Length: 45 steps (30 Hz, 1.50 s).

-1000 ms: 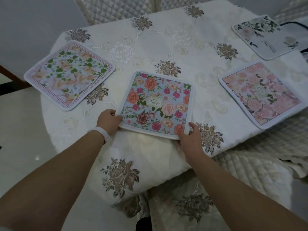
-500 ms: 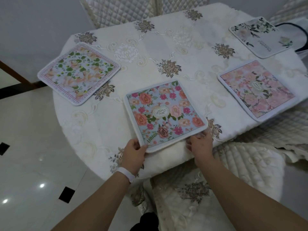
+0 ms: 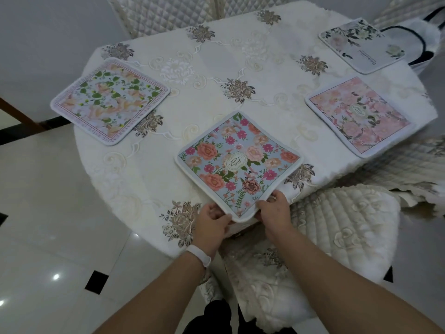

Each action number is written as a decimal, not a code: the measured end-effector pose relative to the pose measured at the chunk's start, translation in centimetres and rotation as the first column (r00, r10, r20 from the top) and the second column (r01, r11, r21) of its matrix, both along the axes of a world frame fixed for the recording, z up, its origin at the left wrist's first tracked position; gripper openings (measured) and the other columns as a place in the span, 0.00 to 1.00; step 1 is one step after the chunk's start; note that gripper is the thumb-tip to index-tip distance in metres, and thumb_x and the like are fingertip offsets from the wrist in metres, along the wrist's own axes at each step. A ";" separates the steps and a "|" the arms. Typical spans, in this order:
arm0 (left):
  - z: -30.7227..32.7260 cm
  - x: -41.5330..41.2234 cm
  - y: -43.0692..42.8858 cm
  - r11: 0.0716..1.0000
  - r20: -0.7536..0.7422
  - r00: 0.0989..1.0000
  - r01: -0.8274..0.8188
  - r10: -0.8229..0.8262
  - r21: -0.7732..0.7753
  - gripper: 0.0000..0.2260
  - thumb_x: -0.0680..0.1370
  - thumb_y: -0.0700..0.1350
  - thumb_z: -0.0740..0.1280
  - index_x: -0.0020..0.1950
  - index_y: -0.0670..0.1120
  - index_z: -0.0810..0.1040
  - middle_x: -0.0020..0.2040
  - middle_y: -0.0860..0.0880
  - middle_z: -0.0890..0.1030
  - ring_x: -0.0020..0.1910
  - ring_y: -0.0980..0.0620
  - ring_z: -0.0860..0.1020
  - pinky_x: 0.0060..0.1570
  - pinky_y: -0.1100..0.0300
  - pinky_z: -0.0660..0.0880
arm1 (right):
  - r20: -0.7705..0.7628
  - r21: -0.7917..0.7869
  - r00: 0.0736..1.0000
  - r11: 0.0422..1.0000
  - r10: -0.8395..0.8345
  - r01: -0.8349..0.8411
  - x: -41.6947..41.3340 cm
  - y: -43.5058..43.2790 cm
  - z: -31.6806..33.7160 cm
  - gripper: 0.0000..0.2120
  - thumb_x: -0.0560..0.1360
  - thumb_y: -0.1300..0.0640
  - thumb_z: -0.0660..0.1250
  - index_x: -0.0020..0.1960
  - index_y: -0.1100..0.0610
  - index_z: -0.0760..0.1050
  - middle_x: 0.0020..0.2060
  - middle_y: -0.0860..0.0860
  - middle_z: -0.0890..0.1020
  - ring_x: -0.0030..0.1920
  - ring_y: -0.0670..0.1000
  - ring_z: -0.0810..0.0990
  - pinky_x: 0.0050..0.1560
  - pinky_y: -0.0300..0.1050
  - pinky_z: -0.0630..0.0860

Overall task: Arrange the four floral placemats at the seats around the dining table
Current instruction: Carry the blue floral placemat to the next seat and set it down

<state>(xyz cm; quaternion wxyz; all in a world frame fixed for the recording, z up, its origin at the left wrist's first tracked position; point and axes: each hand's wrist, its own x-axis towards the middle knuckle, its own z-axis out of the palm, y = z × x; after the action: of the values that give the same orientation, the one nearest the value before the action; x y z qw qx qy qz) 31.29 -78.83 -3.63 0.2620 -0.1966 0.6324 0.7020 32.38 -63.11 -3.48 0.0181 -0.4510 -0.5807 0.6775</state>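
A blue placemat with pink and orange roses (image 3: 238,162) lies at the near edge of the round table (image 3: 216,75), turned like a diamond, its near corner hanging over the edge. My left hand (image 3: 213,221) and my right hand (image 3: 273,212) pinch that near corner from either side. A green-leaf placemat (image 3: 109,100) lies at the left edge. A pink blossom placemat (image 3: 358,115) lies at the right edge. A pale grey placemat with dark leaves (image 3: 361,44) sits at the far right.
A white embroidered cloth covers the table. A quilted cream chair (image 3: 337,227) stands close on my right, and other quilted chair backs (image 3: 168,13) rise behind the table. A white bag with dark handles (image 3: 426,42) sits at the far right. Glossy tiled floor (image 3: 48,213) lies to the left.
The blue placemat has rotated counter-clockwise and slid toward the table edge. My hands moved together from its two near corners to a single near corner.
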 end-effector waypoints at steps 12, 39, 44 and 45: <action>1.5 -12.1 -4.2 0.987 0.066 0.987 -0.152 0.149 0.051 0.21 0.77 0.38 0.67 0.68 0.43 0.66 0.49 0.40 0.80 0.42 0.45 0.83 0.40 0.48 0.82 | 0.005 0.242 0.978 0.949 0.207 -0.202 2.5 6.7 3.9 0.18 0.74 0.70 0.63 0.51 0.47 0.75 0.48 0.51 0.84 0.48 0.51 0.84 0.47 0.55 0.83; 1.7 2.0 9.5 0.858 -0.150 0.980 -0.185 0.128 -0.479 0.06 0.77 0.38 0.67 0.47 0.48 0.74 0.49 0.41 0.82 0.44 0.43 0.81 0.40 0.49 0.79 | 0.167 0.405 0.698 0.597 0.697 -0.693 -7.0 23.9 1.3 0.10 0.76 0.59 0.60 0.46 0.43 0.71 0.43 0.45 0.80 0.37 0.45 0.82 0.27 0.40 0.77; 0.4 3.0 9.0 0.835 -0.098 0.977 -0.212 0.189 -0.508 0.04 0.77 0.39 0.67 0.49 0.47 0.75 0.49 0.42 0.82 0.46 0.40 0.82 0.45 0.40 0.81 | 0.186 0.394 0.669 0.570 0.719 -0.721 -7.3 23.2 0.2 0.10 0.75 0.60 0.59 0.52 0.48 0.71 0.44 0.48 0.79 0.41 0.52 0.81 0.35 0.50 0.82; 0.3 3.1 9.0 0.826 -0.099 0.976 -0.215 0.192 -0.520 0.04 0.77 0.40 0.68 0.50 0.46 0.75 0.50 0.43 0.82 0.45 0.41 0.82 0.45 0.41 0.81 | 0.198 0.391 0.664 0.563 0.721 -0.728 -7.3 23.2 0.0 0.10 0.75 0.60 0.60 0.52 0.48 0.71 0.44 0.48 0.79 0.40 0.51 0.81 0.33 0.48 0.81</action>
<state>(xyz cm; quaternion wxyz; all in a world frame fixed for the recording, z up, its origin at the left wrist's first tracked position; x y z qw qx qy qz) 34.39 -69.84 -3.34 0.1082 -0.3123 0.7816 0.5290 25.12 -39.86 -3.47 -0.1649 -0.1619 -0.8505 0.4725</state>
